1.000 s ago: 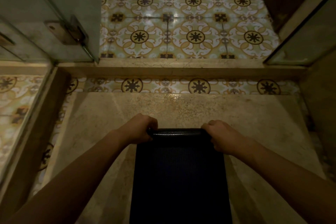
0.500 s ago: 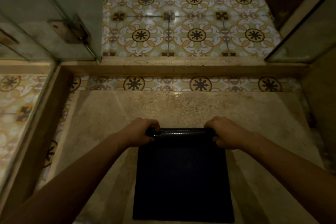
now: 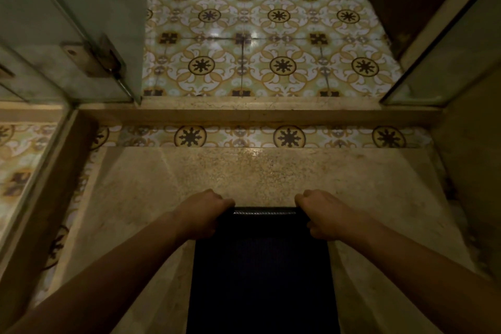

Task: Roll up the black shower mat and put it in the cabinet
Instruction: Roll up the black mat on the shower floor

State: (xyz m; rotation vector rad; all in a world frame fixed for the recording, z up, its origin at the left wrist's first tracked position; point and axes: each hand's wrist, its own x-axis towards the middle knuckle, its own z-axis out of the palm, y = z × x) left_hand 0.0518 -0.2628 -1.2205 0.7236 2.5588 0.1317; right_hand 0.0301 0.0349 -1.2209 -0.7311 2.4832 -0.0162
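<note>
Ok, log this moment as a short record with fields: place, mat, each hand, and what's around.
place: beige stone shower floor, seen from above
mat: black shower mat, far end rolled, the rest flat
left hand: left hand closed on the roll's left end
right hand: right hand closed on the roll's right end
ahead: raised stone threshold, then patterned tile floor
sides: glass door with a metal hinge at left
cabinet: not in view

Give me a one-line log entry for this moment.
phase: rolling | left hand: gripping roll's left end | right hand: gripping right end | black shower mat: mostly flat on shower floor | cabinet: not in view
</note>
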